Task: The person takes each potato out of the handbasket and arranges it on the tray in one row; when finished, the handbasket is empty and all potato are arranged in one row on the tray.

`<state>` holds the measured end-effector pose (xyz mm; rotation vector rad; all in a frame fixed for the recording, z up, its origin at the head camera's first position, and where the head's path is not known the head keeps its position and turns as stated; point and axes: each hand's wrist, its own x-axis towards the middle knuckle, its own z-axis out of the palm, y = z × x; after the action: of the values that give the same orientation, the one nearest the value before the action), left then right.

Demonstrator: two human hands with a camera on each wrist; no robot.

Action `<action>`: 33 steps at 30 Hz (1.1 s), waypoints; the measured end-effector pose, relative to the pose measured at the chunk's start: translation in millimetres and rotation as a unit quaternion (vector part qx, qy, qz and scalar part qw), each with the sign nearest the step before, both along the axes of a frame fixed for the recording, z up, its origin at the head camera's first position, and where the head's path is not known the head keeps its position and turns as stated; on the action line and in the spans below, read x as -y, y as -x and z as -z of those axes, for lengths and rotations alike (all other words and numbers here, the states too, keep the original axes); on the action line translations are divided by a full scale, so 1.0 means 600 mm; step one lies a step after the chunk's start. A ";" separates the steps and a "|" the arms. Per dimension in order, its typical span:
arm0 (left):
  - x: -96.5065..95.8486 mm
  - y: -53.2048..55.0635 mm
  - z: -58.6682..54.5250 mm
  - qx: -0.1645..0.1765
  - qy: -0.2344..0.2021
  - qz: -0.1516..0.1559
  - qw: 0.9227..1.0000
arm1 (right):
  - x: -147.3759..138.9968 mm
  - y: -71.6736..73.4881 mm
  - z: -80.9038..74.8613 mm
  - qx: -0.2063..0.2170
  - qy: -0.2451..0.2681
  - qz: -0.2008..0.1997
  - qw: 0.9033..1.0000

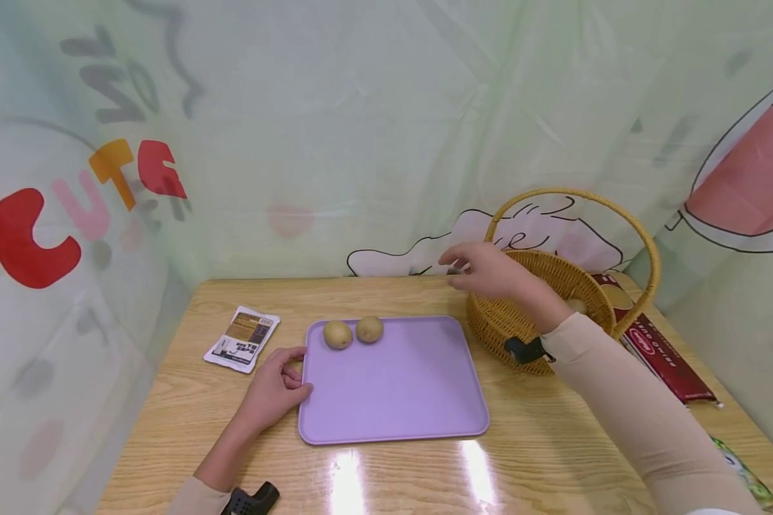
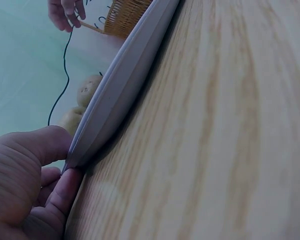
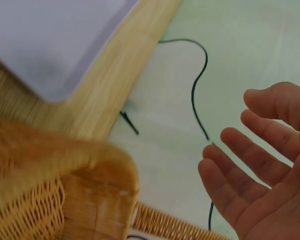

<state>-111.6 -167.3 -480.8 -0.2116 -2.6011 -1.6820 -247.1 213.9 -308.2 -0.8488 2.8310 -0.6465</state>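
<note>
A lilac tray [image 1: 396, 390] lies on the wooden table, with two potatoes [image 1: 338, 335] side by side at its back left corner. At the tray's left edge, my left hand [image 1: 277, 386] pinches the rim; the left wrist view shows the thumb on top and fingers below. My right hand [image 1: 489, 270] is raised over the left side of a wicker basket [image 1: 492, 325], fingers spread and slightly bent, holding nothing. Inside the basket, partly hidden by the right sleeve, a pale potato [image 1: 577, 305] shows.
Left of the tray lies a white and brown packet [image 1: 242, 339]. A dark red bag [image 1: 666, 357] lies at the right, partly behind the basket, and a green packet [image 1: 741, 465] sits near the front right edge. The basket's tall handle [image 1: 650, 257] arches up. A printed curtain [image 1: 335, 143] hangs behind the table.
</note>
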 end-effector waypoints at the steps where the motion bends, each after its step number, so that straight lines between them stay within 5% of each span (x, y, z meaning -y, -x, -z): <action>1: 0.000 0.000 0.000 0.000 -0.001 0.000 1.000 | -0.005 0.001 -0.001 -0.001 -0.004 0.006 1.000; 13: 0.000 0.002 -0.003 0.010 -0.002 0.000 1.000 | -0.057 0.009 -0.001 0.018 0.017 0.067 0.997; 33: 0.000 0.004 0.002 0.011 -0.008 -0.003 1.000 | -0.173 0.064 0.036 0.009 -0.035 0.128 0.991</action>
<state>-113.9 -167.4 -481.9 -0.1857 -2.6002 -1.7133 -285.8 317.6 -329.9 -0.4699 2.9516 -0.5768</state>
